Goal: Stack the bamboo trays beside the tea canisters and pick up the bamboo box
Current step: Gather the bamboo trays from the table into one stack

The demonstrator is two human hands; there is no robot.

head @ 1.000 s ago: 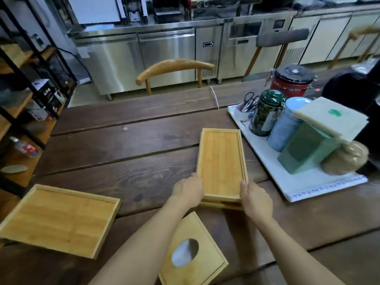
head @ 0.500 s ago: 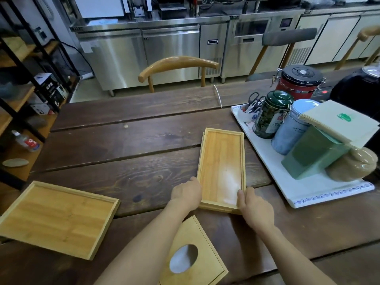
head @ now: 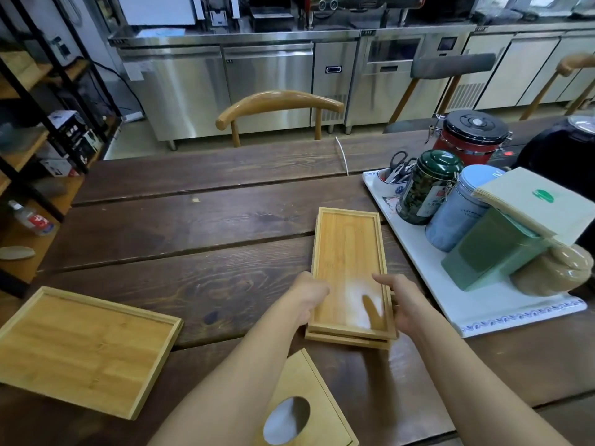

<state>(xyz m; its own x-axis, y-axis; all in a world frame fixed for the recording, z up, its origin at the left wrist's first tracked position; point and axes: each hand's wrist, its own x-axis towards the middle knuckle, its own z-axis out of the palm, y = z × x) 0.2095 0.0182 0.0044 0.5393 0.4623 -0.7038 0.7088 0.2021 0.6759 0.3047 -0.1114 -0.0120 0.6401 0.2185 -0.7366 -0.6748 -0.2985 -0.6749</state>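
- The fingers (head: 317,289) of the left hand (head: 309,296) are curled against the near left edge of the stacked bamboo trays (head: 349,268); whether that edge is actually gripped cannot be told.
- The right hand (head: 407,304) is seen with its fingers spread and loose just right of the stack's near corner, the thumb raised over the top tray, nothing being held.
- Compared with half a second ago, the right hand has been lifted off the tray edge, and the stack is left lying slightly offset, the lower tray showing at the near end.
- The stack lies directly ahead of the fingers, just beside the white tray (head: 502,313) on which the tea canisters (head: 428,188) stand, to the right.
- The stacking step is therefore judged nearly finished.
- The bamboo box (head: 309,410), with its oval opening, lies on the bench (head: 199,226) below the forearms, nearer the person than the fingers, and is not yet touched.
- A larger bamboo tray (head: 83,350) remains well to the left, apart from the stack.
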